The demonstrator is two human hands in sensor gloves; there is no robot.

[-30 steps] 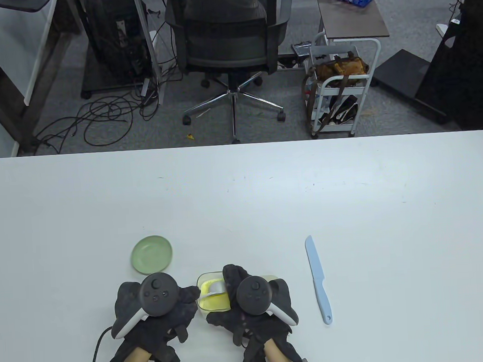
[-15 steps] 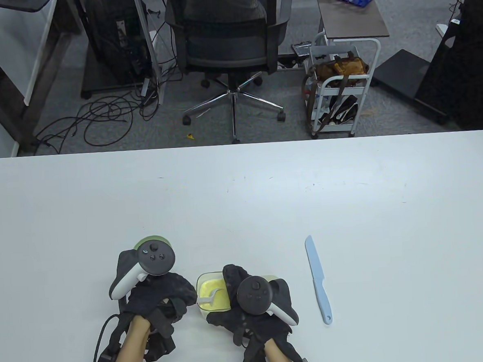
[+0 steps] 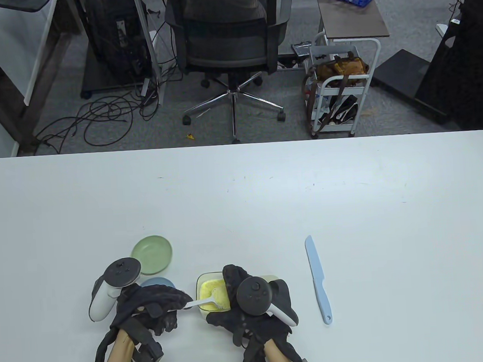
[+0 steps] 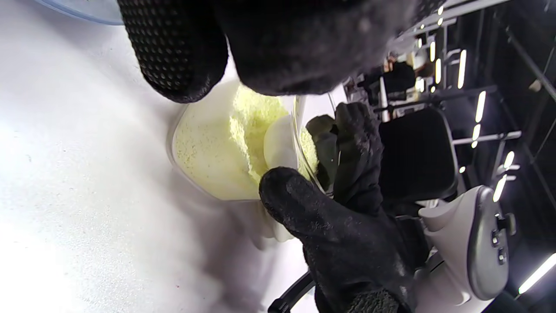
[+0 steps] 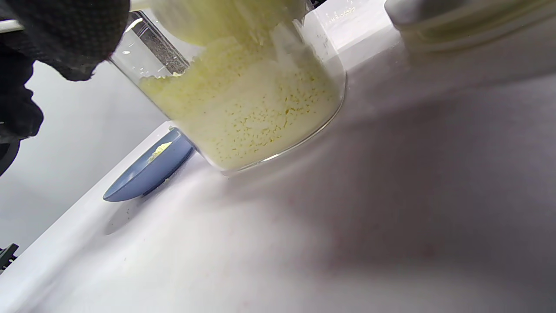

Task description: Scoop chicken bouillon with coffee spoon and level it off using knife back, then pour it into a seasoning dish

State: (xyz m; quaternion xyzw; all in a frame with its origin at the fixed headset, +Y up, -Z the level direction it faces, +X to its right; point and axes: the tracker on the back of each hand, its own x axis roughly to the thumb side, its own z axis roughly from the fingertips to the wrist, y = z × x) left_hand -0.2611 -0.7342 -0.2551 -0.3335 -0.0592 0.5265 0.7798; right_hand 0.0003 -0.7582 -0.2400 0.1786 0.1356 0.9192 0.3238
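Observation:
A clear container of yellow chicken bouillon (image 3: 212, 294) (image 4: 217, 148) (image 5: 252, 108) stands near the table's front edge. My right hand (image 3: 236, 289) wraps around its right side. My left hand (image 3: 167, 306) pinches the handle of a white coffee spoon (image 3: 204, 301), whose bowl (image 4: 278, 141) lies in the powder. A blue seasoning dish (image 3: 160, 283) (image 5: 147, 167) with a little yellow powder sits just left of the container, partly under my left hand. A green dish (image 3: 152, 254) lies behind it. The pale blue knife (image 3: 319, 280) rests on the table to the right, untouched.
A container lid (image 5: 469, 21) lies right beside the container, mostly hidden under my right hand in the table view. Beyond the table's far edge stand an office chair (image 3: 226, 38) and a white cart (image 3: 342, 89).
My left hand drew back toward the left front, uncovering the green dish and the blue dish. The spoon now lies flatter, its bowl deeper in the powder. The right hand has stayed put.

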